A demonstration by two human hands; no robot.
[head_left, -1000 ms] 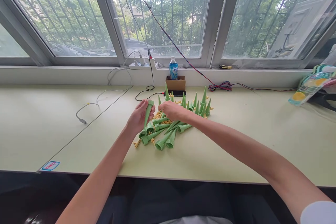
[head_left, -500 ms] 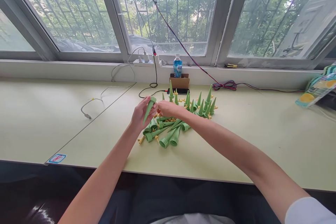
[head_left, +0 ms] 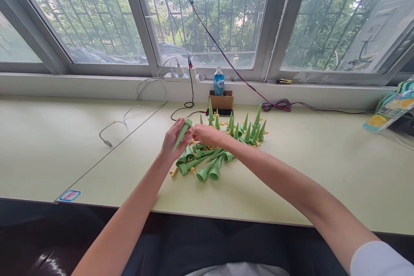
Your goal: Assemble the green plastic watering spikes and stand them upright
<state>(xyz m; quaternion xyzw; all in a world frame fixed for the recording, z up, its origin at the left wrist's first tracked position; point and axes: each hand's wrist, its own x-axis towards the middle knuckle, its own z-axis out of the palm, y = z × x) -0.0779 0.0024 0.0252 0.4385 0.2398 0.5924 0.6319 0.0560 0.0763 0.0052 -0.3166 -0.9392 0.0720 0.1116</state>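
Observation:
A green cone (head_left: 182, 134) is held in my left hand (head_left: 173, 139), its capped end up and its tip pointing down to the left. My right hand (head_left: 204, 134) is closed right beside the cone's capped end; whatever its fingers pinch is too small to make out. Below both hands lies a pile of loose green cones (head_left: 214, 169) mixed with small yellow pieces (head_left: 174, 172). Several green cones (head_left: 255, 127) with yellow pieces stand upright behind and to the right of the pile.
At the back, a blue bottle (head_left: 219, 82) stands by a cardboard box (head_left: 223, 101), with a phone (head_left: 226, 112) in front. A white cable (head_left: 106, 141) lies on the left, a coiled cable (head_left: 280, 105) at the back right, and a plastic package (head_left: 384, 114) at the far right.
The cone in my left hand has tilted slightly, its tip shifting to the left. My right hand has barely moved.

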